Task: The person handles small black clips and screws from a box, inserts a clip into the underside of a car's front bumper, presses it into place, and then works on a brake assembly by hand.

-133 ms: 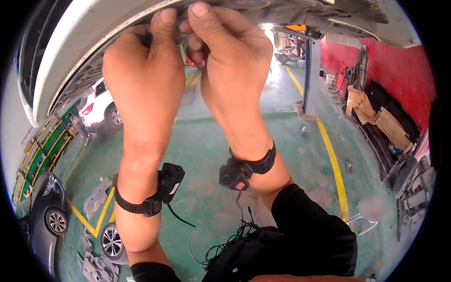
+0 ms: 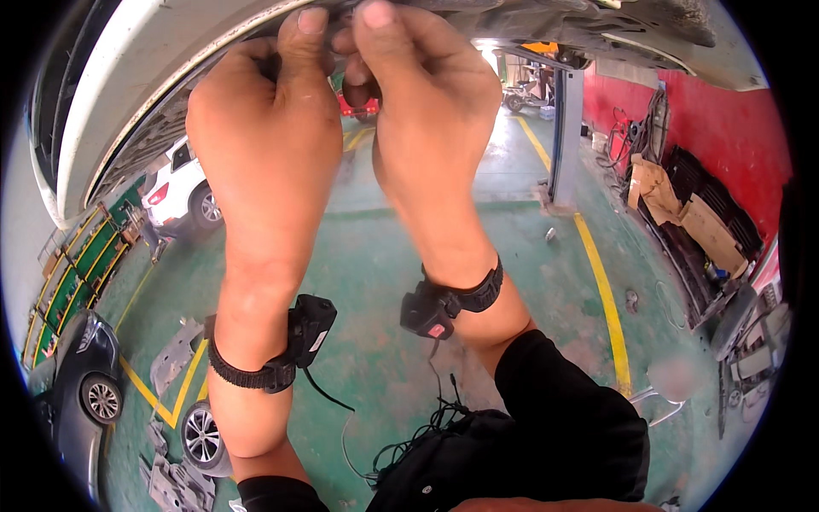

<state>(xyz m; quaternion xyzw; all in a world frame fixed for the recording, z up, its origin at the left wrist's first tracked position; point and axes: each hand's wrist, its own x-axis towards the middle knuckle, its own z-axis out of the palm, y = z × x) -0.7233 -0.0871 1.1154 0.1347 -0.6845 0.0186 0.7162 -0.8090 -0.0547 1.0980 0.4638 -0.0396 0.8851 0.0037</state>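
A white vehicle body (image 2: pixel 115 94) hangs overhead, its pale edge curving down on the left and its dirty dark underside (image 2: pixel 589 34) running off to the right. Both hands are raised to that underside, just right of the pale edge. The left hand (image 2: pixel 264 111) has its fingers curled in and its thumb extended upward; the right hand (image 2: pixel 437 98), just beside it, is bent the same way, its thumb close to the left one. Both grips are narrow, but the fingertips are partly hidden, so I cannot tell whether they hold anything.

Each wrist wears a black strap with a small box, the left box (image 2: pixel 313 328) and the right box (image 2: pixel 426 314) both facing inward. Thin cables (image 2: pixel 409 444) gather near the person's black clothing.

Below is a green floor (image 2: pixel 358 282) with yellow lines. To the left are a white car (image 2: pixel 177 188), farther off, a green and yellow rack (image 2: pixel 72 282), a dark car (image 2: pixel 72 392) and, nearer, a loose wheel (image 2: pixel 203 433). To the far right, a grey post (image 2: pixel 565 136) stands before a red wall (image 2: pixel 725 128), with torn cardboard (image 2: pixel 715 232) lying on dark panels.
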